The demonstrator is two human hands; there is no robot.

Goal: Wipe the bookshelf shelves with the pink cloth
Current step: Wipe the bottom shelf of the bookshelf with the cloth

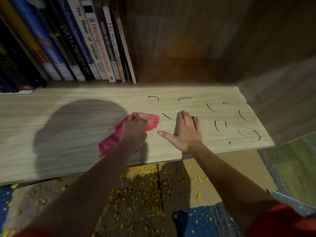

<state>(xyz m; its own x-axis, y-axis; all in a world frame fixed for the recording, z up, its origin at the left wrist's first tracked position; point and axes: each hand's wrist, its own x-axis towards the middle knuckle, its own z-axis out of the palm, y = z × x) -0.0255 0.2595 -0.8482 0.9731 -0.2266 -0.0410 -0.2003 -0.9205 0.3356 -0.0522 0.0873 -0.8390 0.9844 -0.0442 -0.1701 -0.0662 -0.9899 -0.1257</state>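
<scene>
A light wooden shelf board (68,127) runs across the view. My left hand (136,130) grips the bunched pink cloth (111,141) and presses it on the board near the middle. The cloth's loose end trails toward me on the left. My right hand (184,130) lies flat on the board just right of the cloth, fingers straight, thumb spread to the left. Several short black pen marks (217,125) are scattered over the right part of the board, one (166,116) between my two hands.
A row of upright books (85,45) fills the back left of the shelf. The bookshelf's brown side wall (282,100) closes the right end. Below the front edge, cardboard (145,194) strewn with yellow crumbs covers the floor.
</scene>
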